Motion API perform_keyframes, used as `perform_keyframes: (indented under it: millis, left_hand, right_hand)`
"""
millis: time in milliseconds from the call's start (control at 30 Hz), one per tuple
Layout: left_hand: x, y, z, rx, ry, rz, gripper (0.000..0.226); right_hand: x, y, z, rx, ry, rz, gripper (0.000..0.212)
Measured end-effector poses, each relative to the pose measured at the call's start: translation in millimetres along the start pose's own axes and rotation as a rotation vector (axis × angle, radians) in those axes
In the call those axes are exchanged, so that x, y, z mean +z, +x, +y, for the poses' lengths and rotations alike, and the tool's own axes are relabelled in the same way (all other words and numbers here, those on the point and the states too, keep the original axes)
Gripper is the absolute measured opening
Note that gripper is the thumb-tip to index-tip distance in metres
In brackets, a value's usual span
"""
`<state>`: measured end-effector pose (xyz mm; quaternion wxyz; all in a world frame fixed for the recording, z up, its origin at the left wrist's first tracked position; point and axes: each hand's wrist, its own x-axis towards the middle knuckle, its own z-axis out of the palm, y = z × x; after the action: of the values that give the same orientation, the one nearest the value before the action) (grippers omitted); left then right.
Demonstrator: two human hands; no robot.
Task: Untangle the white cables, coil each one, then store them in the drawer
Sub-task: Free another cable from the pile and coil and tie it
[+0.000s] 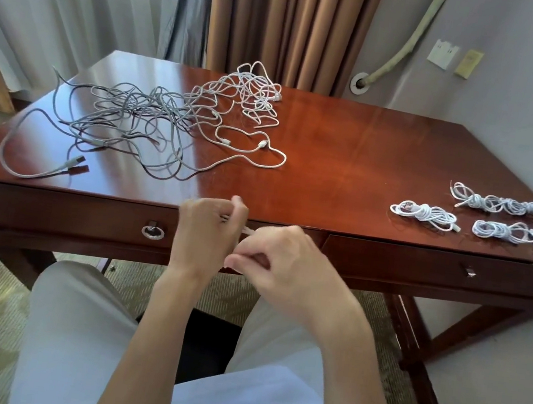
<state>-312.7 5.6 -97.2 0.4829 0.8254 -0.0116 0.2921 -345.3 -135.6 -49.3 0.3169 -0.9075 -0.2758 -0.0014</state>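
A tangle of white cables [248, 97] lies at the back middle of the wooden desk [349, 151], running into a grey cable tangle [117, 114] on the left. Several coiled white cables [424, 214] lie at the right end of the desk. In front of the desk's edge, my left hand [204, 237] and my right hand [287, 265] are close together, both with curled fingers on a short stretch of white cable [247, 231] between them; most of it is hidden by the hands. The left drawer [63, 212] and right drawer [436, 268] are closed.
A ring pull [152, 231] hangs on the left drawer and a small knob [468, 272] on the right one. Curtains [282, 20] hang behind the desk, a wall stands at right. My knees are under the desk's front edge.
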Motion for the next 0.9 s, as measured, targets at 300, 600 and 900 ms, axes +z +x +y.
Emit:
perform_keyframes:
  millis: [300,600,900]
  left_hand:
    - [-9,-8,14,-0.122,-0.703,-0.435,0.072]
    - [3,-1,22,-0.638,-1.083,0.244,0.057]
    - [-10,-1,-7,0.008,-0.026,0.222,0.063]
  right_hand:
    - [-17,-4,28,-0.003,0.612,0.24,0.021]
    - [24,11,38,0.065,0.466,0.165,0.018]
    - [10,3,4,-0.068,0.021,0.069,0.03]
